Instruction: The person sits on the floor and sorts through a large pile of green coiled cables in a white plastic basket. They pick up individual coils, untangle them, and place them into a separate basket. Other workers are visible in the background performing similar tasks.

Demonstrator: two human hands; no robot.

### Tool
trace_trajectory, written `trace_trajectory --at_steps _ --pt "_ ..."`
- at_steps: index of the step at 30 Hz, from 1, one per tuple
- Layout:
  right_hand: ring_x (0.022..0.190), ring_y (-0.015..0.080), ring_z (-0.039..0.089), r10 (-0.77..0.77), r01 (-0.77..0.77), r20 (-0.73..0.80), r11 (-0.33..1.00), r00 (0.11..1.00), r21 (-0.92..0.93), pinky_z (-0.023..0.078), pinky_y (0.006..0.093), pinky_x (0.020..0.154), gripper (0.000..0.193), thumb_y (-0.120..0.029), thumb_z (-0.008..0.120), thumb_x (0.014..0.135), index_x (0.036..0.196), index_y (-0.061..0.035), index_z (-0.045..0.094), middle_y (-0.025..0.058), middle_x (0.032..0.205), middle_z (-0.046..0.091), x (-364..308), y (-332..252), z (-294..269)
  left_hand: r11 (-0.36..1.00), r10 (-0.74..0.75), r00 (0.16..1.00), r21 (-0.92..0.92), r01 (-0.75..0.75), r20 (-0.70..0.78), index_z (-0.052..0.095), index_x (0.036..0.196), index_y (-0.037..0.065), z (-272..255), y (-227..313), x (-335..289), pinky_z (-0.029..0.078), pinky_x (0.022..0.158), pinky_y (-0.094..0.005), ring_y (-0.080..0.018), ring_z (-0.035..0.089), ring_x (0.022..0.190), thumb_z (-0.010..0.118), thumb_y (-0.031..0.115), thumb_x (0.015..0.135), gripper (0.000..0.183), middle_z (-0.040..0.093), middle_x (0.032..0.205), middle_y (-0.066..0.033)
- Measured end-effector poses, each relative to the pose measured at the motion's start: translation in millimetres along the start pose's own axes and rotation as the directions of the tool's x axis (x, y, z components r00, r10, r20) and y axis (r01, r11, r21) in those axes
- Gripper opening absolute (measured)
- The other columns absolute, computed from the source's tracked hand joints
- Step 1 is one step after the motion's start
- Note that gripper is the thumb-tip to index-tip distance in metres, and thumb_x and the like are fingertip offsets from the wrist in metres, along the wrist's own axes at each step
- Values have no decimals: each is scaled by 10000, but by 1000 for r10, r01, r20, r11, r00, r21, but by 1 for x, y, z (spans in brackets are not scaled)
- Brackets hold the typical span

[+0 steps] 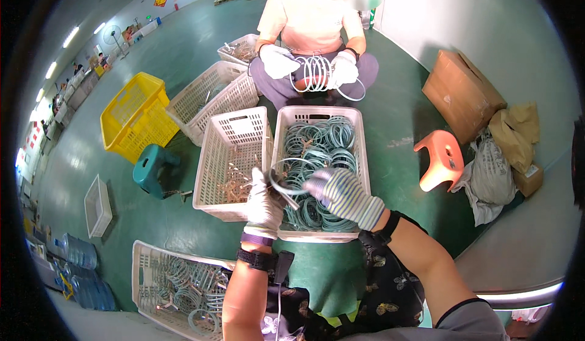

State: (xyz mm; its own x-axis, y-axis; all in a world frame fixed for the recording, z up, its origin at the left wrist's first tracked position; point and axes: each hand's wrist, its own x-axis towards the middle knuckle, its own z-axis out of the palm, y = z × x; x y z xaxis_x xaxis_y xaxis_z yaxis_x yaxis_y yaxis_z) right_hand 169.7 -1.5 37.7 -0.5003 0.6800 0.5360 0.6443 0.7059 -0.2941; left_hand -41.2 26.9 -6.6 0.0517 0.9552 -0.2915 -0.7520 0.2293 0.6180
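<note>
My left hand (265, 206), in a white glove, is closed around one side of a pale coiled tube (281, 188) above the gap between two crates. A short straight end sticks out beside that fist; its detail is too small to tell. My right hand (346, 196), in a striped knit glove, has its fingers closed on the other side of the loop. Under it stands a white crate (365, 161) filled with grey-green tube coils (338, 132). Left of that, a second white crate (210, 158) holds small copper-coloured pieces (234, 185) at its bottom.
Opposite me a seated person (311, 18) in white gloves holds a multi-loop coil (314, 73). Another coil-filled crate (141, 280) lies by my left knee. Around stand a teal stool (152, 164), a yellow crate (137, 112), an orange stool (440, 158) and a cardboard box (457, 94).
</note>
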Motion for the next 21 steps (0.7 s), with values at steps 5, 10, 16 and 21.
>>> trace_trajectory --at_steps 5,10,16,21 --pt "1011 297 650 45 -12 -99 949 994 315 531 401 878 240 -155 697 868 1083 -49 690 135 1128 643 1 -2 -8 996 42 997 78 -47 60 672 1058 38 1 -21 -1 538 723 -330 -179 607 765 680 222 944 217 655 892 -52" --pt "979 130 619 490 -291 -238 773 839 564 541 287 824 356 -26 668 891 1244 -21 623 102 1188 613 2 1 3 939 130 980 299 -172 153 673 1138 33 19 -34 -17 481 705 -245 -115 600 812 622 278 993 289 661 957 -25" --pt "660 93 583 760 -570 143 334 634 750 527 241 597 221 -45 534 974 1154 -17 658 33 830 639 2 29 -20 875 251 959 393 -283 132 607 1216 -1 12 -18 -13 518 737 -295 -140 605 803 490 573 992 627 666 929 -59" --pt "677 87 572 705 -404 -32 442 709 801 522 261 620 212 -53 546 966 1136 7 657 30 838 641 -6 33 -11 791 295 935 499 -354 196 549 1293 48 13 -14 -16 510 687 -266 -108 573 750 551 386 1020 435 597 870 -16"
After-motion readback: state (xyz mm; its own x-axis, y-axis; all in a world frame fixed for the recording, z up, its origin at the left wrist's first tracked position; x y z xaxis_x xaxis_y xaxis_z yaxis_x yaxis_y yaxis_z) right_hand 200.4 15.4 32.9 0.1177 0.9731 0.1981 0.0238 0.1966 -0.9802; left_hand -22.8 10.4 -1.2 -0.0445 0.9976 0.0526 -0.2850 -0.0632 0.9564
